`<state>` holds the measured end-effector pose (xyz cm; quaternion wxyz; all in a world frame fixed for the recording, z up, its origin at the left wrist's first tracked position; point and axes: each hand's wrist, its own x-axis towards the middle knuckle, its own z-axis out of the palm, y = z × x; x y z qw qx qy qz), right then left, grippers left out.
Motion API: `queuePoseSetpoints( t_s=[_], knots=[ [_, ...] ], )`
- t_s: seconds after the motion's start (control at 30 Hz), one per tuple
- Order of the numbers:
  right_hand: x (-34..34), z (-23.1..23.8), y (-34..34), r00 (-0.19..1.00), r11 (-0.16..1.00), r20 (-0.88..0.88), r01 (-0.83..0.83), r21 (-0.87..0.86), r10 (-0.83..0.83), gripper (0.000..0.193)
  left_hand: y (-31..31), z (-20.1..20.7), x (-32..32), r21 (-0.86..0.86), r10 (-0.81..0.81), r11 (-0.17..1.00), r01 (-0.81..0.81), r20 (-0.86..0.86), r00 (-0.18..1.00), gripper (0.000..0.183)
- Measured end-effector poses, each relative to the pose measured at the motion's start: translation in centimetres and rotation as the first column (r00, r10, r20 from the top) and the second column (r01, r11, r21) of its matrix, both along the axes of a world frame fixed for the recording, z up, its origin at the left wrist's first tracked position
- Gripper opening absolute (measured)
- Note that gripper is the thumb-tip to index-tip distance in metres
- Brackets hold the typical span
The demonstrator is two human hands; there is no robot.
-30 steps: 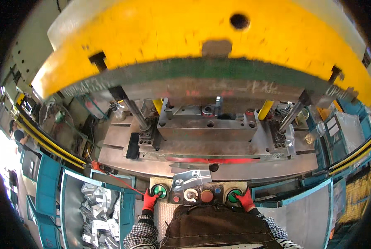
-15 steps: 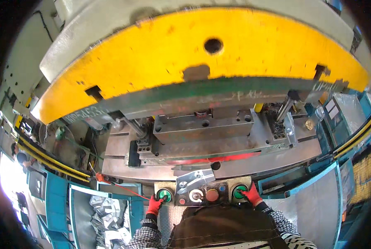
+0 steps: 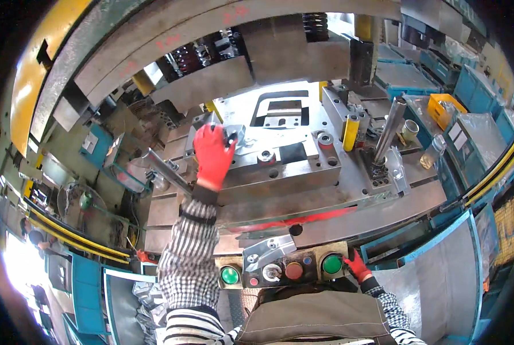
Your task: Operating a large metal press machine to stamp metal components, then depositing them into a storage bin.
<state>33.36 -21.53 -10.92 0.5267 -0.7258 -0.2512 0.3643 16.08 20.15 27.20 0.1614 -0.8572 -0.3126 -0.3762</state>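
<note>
My left hand (image 3: 212,154), in a red glove with dark fingertips, reaches forward into the press. Its fingers are closed at the left end of a shiny stamped metal part (image 3: 274,140), which lies across the lower die (image 3: 280,178); the fingertips are partly hidden. My right hand (image 3: 358,268), gloved alike, rests with fingers apart at the right rim of the right green button (image 3: 332,264). The left green button (image 3: 230,275) is uncovered. Another bent metal part (image 3: 269,252) lies on the control box (image 3: 320,253) between the buttons.
Overhead is the raised upper die (image 3: 303,57). Guide posts stand at the left (image 3: 168,171) and right (image 3: 390,129) of the lower die. A bin of metal pieces (image 3: 147,305) is at lower left, a grey chute (image 3: 435,287) at right. A yellow crate (image 3: 445,106) sits far right.
The upper die has risen away from the lower die, exposing the part. My left hand has left the left green button for the die. My right hand has slid to its button's edge.
</note>
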Motion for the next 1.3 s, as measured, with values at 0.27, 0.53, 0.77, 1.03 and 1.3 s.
queuePoseSetpoints(
  t_s=[0.27,0.53,0.77,1.03,1.3],
  knots=[
    [9.1,7.3,-5.7,0.846,0.836,-0.009,0.528,0.149,-0.532,0.057,3.9,-2.9,6.6,0.147,0.339,0.940,-0.307,-0.345,0.875,0.041],
    [26.1,10.0,-1.5,0.772,0.846,0.347,0.496,0.195,-0.533,0.053,0.4,0.7,2.5,-0.026,-0.202,0.977,0.212,0.208,0.957,0.029],
    [36.1,5.6,2.9,0.767,0.929,0.623,0.327,-0.173,-0.154,0.041,-8.9,-0.9,-13.0,-0.187,-0.097,0.971,0.147,0.254,0.962,0.031],
    [40.3,8.1,2.9,0.702,0.851,0.709,0.407,-0.333,-0.058,0.038,-19.3,-16.1,-17.4,-0.595,0.048,0.803,0.046,0.142,0.989,0.033],
    [33.5,14.8,-1.1,0.897,0.902,0.096,0.427,0.068,-0.432,0.040,-18.7,-25.1,-13.2,-0.545,0.175,0.838,-0.012,0.248,0.953,0.033]
  ],
)
